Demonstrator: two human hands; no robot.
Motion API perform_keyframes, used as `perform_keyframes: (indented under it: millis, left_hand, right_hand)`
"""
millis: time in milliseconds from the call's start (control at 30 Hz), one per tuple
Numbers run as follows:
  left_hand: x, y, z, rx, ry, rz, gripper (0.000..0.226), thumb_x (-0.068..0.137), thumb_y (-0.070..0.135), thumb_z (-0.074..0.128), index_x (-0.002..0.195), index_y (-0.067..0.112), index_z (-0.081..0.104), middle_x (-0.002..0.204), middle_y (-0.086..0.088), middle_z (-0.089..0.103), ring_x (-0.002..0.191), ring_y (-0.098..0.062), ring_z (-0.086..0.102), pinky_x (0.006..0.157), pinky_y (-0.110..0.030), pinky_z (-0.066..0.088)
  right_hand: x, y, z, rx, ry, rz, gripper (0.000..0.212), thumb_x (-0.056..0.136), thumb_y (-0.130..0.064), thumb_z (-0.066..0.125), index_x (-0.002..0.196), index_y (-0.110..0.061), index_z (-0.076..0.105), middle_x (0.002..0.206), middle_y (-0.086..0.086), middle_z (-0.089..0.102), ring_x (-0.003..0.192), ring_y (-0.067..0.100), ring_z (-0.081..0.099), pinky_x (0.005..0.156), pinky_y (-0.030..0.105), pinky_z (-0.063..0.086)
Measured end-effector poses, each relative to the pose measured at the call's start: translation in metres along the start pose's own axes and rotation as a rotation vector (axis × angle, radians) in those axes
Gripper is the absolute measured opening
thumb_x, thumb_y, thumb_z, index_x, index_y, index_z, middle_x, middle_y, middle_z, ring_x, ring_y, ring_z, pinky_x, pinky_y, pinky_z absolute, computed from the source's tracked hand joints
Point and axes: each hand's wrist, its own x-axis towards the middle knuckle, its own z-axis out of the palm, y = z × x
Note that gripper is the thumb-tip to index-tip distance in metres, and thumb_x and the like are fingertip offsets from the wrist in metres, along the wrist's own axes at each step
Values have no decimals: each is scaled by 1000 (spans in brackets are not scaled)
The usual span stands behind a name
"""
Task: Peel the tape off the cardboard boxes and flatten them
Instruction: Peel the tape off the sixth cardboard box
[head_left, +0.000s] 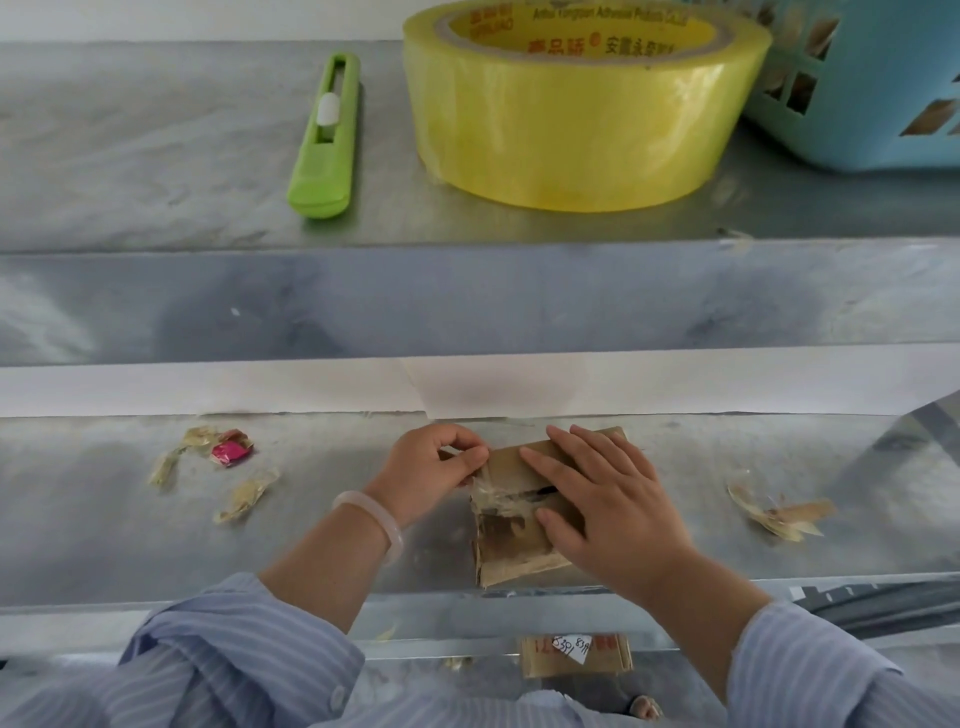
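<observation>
Grey metal bench (130, 545) runs under your forearms, and a raised shelf (156, 182) stands beyond your hands. Your left hand (431, 467) is curled, its thumb and forefinger pinching the clear tape (498, 493) at the upper left corner of the box (511, 545). A pale bracelet (374, 519) sits on that wrist. Your right hand (608, 499) lies flat on the box with its fingers straight and spread, pointing up and to the left, pressing the top down. The box rests on the bench under both hands, near the front edge, with wrinkled tape across its middle.

Crumpled scraps (244, 499) lie left of your left hand, and more torn bits (779, 512) lie right of your right hand. On the shelf beyond your hands stand a yellow tape roll (571, 119), a green knife (324, 140) to its left, and a blue basket (857, 93) just beside it on the right. Brown pieces show through the basket's holes, but you cannot tell what they are. Below your right wrist, under the bench, lies flat cardboard (574, 656) with a white label.
</observation>
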Motion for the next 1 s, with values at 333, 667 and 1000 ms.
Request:
perform_keyframes:
  millis: [333, 667, 1000]
  left_hand:
    - [24, 35, -14, 516, -148, -45, 17, 85, 33, 68, 74, 21, 74, 70, 5, 73, 72, -7, 68, 73, -26, 53]
    - [18, 21, 1, 141, -4, -267, 15, 93, 14, 55, 82, 8, 63, 87, -7, 67, 78, -17, 67, 55, -23, 56]
    - [-21, 0, 17, -479, 284, -252, 15, 102, 10, 36, 91, 9, 46, 99, -13, 65, 82, -22, 68, 62, -26, 56]
  right_hand:
    - [1, -2, -1, -82, -89, -13, 56, 89, -55, 33, 142, -43, 45, 153, -4, 40, 143, 20, 33, 119, 49, 19]
    - [3, -2, -3, -92, -124, -6, 57, 90, -56, 28, 144, -44, 41, 155, -6, 36, 145, 18, 28, 120, 47, 14]
    - [6, -3, -2, -81, -114, 17, 56, 89, -56, 31, 142, -44, 44, 152, -6, 40, 143, 19, 32, 119, 48, 18]
